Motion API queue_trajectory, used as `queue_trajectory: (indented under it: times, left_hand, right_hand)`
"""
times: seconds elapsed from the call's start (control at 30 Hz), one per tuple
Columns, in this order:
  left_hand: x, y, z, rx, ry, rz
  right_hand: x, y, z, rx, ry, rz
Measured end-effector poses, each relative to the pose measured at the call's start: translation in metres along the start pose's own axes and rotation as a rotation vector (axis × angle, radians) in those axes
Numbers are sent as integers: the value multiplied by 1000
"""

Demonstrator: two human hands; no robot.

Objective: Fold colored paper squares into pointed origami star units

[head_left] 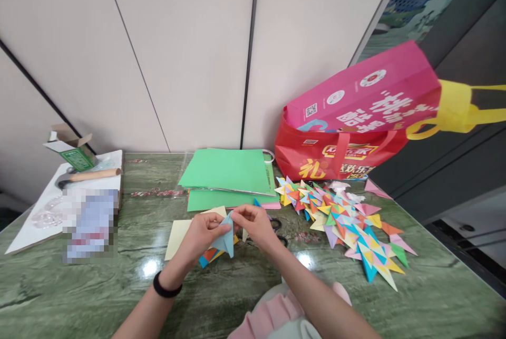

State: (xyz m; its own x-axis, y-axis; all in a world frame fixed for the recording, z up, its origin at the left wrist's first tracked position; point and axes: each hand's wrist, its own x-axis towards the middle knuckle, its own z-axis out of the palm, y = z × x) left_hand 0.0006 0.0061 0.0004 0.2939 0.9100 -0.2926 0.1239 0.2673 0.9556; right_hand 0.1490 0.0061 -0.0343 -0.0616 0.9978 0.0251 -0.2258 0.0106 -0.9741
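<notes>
A light blue piece of folded paper [226, 242] is held between my two hands above the table's middle. My left hand [204, 232] grips its left side, thumb on the front face, with a black band round the wrist. At the paper's upper tip, my right hand [253, 221] pinches it between thumb and fingertips. Below the paper lie orange, blue and yellow folded pieces [208, 258], partly covered. Pale yellow sheets [176, 238] are beside and behind my left hand. Black-handled scissors [281, 240] lie partly hidden behind my right hand.
Green sheets [229, 167] lie at the back centre. Many colourful folded paper pieces [343, 218] are piled at right, before a red bag [308, 144] and a pink bag [363, 91]. At left are a hammer [98, 174], a green box [79, 157] and a white board [47, 212].
</notes>
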Motion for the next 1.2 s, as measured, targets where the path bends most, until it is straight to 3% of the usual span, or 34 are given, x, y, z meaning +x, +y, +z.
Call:
queue_trajectory:
  times: [0.33,0.53,0.77,1.2]
  left_hand:
    - [0,0,3,-63,-31,-28]
    - [0,3,2,-48,74,41]
    - [3,0,-1,-57,64,23]
    - [5,1,-7,-185,164,4]
  right_hand:
    - [-1,-4,2,52,-15,81]
    - [0,4,-2,8,-38,49]
    - [0,0,0,-11,-61,29]
    - [-2,0,0,-145,-202,-50]
